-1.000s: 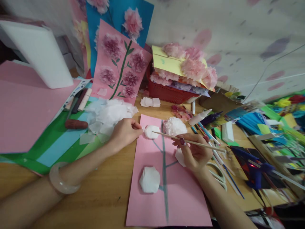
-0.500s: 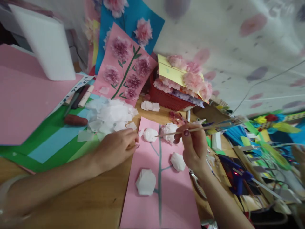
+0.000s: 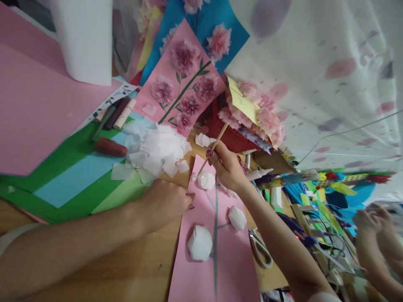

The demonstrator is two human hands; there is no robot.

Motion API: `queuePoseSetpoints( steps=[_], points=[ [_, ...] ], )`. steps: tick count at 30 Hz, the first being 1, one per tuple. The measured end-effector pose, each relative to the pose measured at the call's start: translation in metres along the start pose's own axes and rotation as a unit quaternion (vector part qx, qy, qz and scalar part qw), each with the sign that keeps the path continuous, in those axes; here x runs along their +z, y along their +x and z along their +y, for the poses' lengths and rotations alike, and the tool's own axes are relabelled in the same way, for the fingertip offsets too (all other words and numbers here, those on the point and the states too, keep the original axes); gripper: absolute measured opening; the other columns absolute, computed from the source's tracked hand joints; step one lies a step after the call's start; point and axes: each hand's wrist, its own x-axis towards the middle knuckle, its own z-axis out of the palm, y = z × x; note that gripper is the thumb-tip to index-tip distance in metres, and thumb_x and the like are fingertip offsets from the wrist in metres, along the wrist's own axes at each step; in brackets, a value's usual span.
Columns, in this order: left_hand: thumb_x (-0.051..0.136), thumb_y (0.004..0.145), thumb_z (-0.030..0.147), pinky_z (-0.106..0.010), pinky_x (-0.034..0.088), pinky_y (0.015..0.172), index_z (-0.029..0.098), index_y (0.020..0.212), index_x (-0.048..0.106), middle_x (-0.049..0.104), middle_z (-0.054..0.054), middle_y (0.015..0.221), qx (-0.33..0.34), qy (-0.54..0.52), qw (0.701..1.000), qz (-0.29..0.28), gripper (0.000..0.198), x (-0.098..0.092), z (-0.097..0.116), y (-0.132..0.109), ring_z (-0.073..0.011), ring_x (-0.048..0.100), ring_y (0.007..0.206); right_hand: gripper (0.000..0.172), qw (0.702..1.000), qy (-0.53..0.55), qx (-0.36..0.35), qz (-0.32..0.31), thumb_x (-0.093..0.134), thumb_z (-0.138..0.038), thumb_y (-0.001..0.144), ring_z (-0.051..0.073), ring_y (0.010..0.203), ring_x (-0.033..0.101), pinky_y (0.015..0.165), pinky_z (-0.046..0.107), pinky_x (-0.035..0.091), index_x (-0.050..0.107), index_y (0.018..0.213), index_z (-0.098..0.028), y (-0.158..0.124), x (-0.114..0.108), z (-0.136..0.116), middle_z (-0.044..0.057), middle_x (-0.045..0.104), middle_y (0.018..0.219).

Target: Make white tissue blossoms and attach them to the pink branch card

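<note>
R hand (image 3: 210, 147) pinching wooden stick (image 3: 221, 135), lower tip by upper-L white pad (image 3: 207, 181) on pink sheet (image 3: 234, 268); contact unclear. L hand (image 3: 170, 203) at sheet's L edge, fingers curled; can't tell if gripping anything. Wht paper pile (image 3: 160, 147) just beyond L hand.

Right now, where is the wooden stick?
In the head view, the wooden stick is in the right hand, its lower end by the upper-left white puff on the pink sheet.

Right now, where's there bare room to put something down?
Table between the left arm and pink paper is bare. So is the paper's lower right, beside the painted stem. It's crowded where white paper scraps are heaped, and around the right hand and stick.
</note>
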Motion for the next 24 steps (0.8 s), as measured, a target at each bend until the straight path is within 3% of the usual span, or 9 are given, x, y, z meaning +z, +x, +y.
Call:
queuePoseSetpoints(
  steps=[2,4,15,20,24],
  points=[
    [0.055,0.094,0.025,-0.029,0.033,0.050,0.020,0.100,0.074,0.074,-0.007,0.081,0.012,0.106,0.993,-0.060,0.020,-0.003,0.003,0.001,-0.0240,0.069,0.070,0.014,1.000,-0.001,0.004,-0.004,0.036,-0.029,0.100,0.016,0.066,0.050,0.063,0.029,0.039,0.043,0.090,-0.024,0.002,0.002,0.000,-0.001,0.051,0.074],
    [0.053,0.096,0.028,-0.029,0.033,0.049,0.021,0.104,0.074,0.075,-0.006,0.084,0.007,0.130,0.988,-0.085,0.023,-0.005,0.006,0.002,-0.0248,0.071,0.073,0.015,1.000,-0.006,0.002,-0.011,0.036,-0.030,0.100,0.016,0.065,0.049,0.063,0.029,0.038,0.042,0.088,-0.024,0.006,0.004,-0.002,-0.001,0.049,0.074],
    [0.051,0.098,0.028,-0.029,0.037,0.049,0.021,0.107,0.073,0.075,-0.008,0.083,0.014,0.145,0.986,-0.082,0.025,-0.005,0.007,0.002,-0.0244,0.071,0.074,0.015,0.998,-0.036,-0.006,-0.043,0.039,-0.028,0.098,0.014,0.065,0.045,0.063,0.028,0.035,0.044,0.086,-0.021,0.022,0.003,-0.011,-0.002,0.046,0.073],
    [0.053,0.096,0.031,-0.031,0.039,0.050,0.017,0.107,0.071,0.073,-0.010,0.083,0.030,0.151,0.983,-0.097,0.025,-0.004,0.004,0.003,-0.0271,0.070,0.075,0.016,0.998,0.038,0.028,0.032,0.048,-0.030,0.097,0.011,0.056,0.046,0.056,0.026,0.037,0.052,0.085,-0.020,0.013,-0.012,-0.020,-0.004,0.047,0.065],
    [0.064,0.087,0.043,-0.032,0.045,0.059,0.015,0.119,0.065,0.074,-0.011,0.099,0.065,0.125,0.980,-0.139,0.043,-0.018,0.003,0.000,-0.0291,0.070,0.089,0.013,0.979,0.163,0.066,0.101,0.051,-0.033,0.097,0.013,0.054,0.056,0.054,0.026,0.046,0.057,0.093,-0.022,-0.030,-0.037,-0.038,-0.002,0.057,0.067]
  ],
)
